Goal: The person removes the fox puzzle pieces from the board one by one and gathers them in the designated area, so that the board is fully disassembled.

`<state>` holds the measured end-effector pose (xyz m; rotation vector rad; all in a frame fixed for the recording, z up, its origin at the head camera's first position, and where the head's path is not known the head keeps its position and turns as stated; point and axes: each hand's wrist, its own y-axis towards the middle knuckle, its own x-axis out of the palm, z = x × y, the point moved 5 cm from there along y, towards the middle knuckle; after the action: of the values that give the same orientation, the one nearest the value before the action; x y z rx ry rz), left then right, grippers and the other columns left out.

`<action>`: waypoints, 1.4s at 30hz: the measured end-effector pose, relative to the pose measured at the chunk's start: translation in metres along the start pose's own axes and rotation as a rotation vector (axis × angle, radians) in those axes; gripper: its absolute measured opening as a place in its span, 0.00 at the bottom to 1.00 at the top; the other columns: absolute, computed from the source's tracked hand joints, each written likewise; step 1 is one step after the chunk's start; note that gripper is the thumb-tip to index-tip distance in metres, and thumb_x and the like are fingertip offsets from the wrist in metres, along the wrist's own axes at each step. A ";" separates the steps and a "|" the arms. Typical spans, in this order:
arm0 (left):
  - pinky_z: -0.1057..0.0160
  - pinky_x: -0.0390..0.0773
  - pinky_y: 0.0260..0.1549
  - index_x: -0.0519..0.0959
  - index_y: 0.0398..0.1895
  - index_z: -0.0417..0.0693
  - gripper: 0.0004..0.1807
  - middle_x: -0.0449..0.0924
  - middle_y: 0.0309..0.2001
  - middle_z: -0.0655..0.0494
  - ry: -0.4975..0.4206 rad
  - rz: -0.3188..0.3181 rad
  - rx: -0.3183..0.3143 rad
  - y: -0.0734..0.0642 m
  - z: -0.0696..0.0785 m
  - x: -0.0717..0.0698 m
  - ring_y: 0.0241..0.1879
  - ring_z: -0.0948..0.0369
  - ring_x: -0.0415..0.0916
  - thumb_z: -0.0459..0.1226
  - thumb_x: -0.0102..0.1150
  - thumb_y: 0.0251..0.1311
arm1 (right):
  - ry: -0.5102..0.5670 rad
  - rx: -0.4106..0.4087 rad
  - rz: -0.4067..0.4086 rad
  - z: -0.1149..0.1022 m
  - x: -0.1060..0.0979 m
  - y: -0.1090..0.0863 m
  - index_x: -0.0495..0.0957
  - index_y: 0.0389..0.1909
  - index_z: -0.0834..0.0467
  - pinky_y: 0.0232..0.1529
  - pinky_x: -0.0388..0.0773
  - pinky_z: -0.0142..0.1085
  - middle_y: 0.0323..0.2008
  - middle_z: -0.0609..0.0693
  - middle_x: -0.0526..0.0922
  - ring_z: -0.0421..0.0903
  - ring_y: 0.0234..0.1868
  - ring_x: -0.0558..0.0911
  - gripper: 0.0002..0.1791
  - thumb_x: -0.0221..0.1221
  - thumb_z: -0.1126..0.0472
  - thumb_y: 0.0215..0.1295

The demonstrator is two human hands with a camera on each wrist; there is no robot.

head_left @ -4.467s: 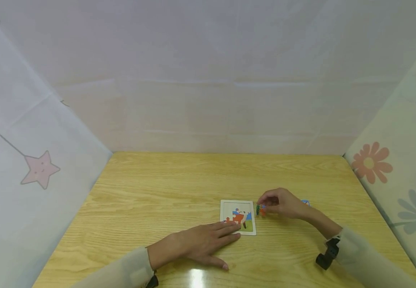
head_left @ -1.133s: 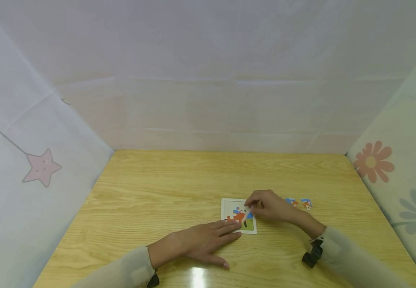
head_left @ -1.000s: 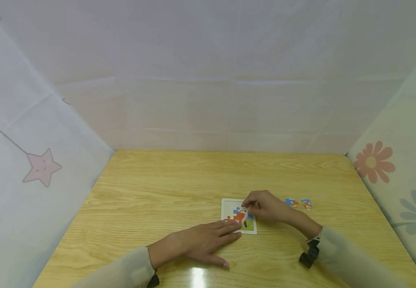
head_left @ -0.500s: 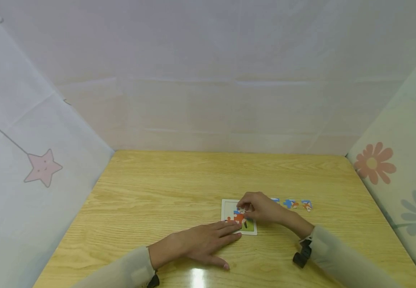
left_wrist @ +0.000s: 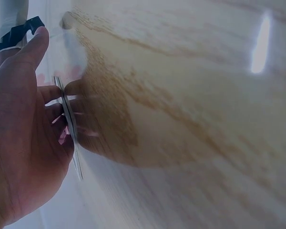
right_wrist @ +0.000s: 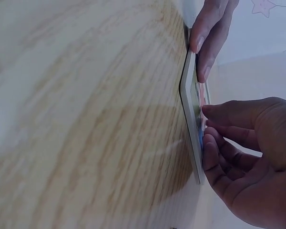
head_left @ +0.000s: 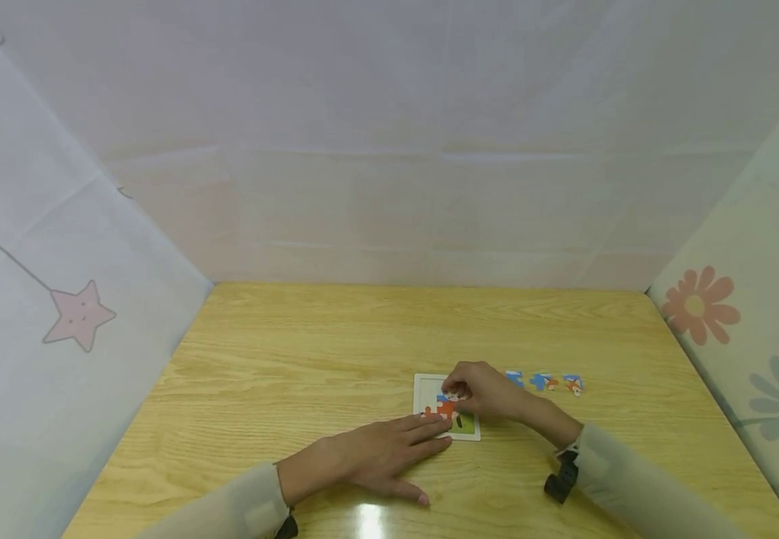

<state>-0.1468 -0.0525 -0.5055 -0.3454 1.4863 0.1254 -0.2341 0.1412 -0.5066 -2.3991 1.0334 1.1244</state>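
Observation:
A square puzzle board [head_left: 418,393] with a pale rim lies on the wooden table, partly filled with orange, blue and green picture pieces. My left hand [head_left: 389,457] lies flat, its straight fingertips over the board's lower left part; the left wrist view shows the board's thin edge [left_wrist: 69,114] at those fingers. From the right, my right hand [head_left: 490,389] reaches over the upper right of the board. Its thumb and fingers pinch a puzzle piece [head_left: 455,396] with white and blue on it, mostly covered by the fingers. In the right wrist view the fingertips are right at the board's face.
To the right of the board lie three loose pieces in a row: a blue piece [head_left: 513,378], a blue and orange piece [head_left: 541,382] and a fox-face piece [head_left: 572,384]. Pale printed cloth [head_left: 389,209] stands around the back and sides of the table [head_left: 295,352].
My right hand has moved left from beside the board, where it held a colourful piece, to over its upper right, uncovering the loose pieces. The left hand has stayed in place.

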 end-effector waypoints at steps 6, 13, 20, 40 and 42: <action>0.60 0.56 0.80 0.54 0.86 0.48 0.48 0.47 0.86 0.50 0.029 0.008 0.006 0.000 0.000 0.001 0.84 0.55 0.48 0.70 0.35 0.77 | -0.010 0.019 0.009 0.001 0.001 0.001 0.87 0.49 0.63 0.42 0.84 0.33 0.39 0.49 0.83 0.41 0.40 0.82 0.12 0.70 0.71 0.64; 0.60 0.55 0.80 0.54 0.86 0.48 0.48 0.47 0.86 0.50 0.021 0.017 0.009 0.001 -0.002 0.003 0.84 0.55 0.47 0.70 0.35 0.77 | 0.011 0.026 -0.004 0.000 0.002 0.002 0.86 0.48 0.63 0.41 0.84 0.34 0.40 0.49 0.83 0.43 0.40 0.82 0.11 0.70 0.71 0.65; 0.59 0.55 0.80 0.54 0.86 0.48 0.48 0.47 0.86 0.50 0.013 0.019 0.008 0.000 -0.002 0.004 0.84 0.55 0.47 0.70 0.35 0.77 | 0.032 0.051 -0.006 0.002 0.002 0.003 0.85 0.47 0.62 0.41 0.83 0.34 0.40 0.49 0.82 0.43 0.39 0.81 0.12 0.70 0.71 0.64; 0.60 0.54 0.81 0.54 0.86 0.48 0.48 0.47 0.86 0.51 0.020 0.020 0.010 0.000 -0.001 0.005 0.85 0.55 0.46 0.70 0.34 0.77 | 0.133 0.032 0.035 -0.001 0.001 0.001 0.81 0.47 0.61 0.40 0.84 0.37 0.39 0.48 0.85 0.43 0.39 0.82 0.11 0.69 0.71 0.66; 0.60 0.54 0.81 0.54 0.86 0.48 0.48 0.46 0.87 0.51 0.018 0.021 0.011 0.000 -0.001 0.005 0.85 0.55 0.46 0.70 0.34 0.77 | 0.139 0.026 0.038 -0.002 0.001 0.000 0.81 0.48 0.62 0.40 0.84 0.36 0.39 0.49 0.85 0.42 0.38 0.82 0.11 0.69 0.71 0.67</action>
<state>-0.1473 -0.0531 -0.5108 -0.3234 1.5079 0.1314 -0.2326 0.1392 -0.5058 -2.4767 1.1344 0.9611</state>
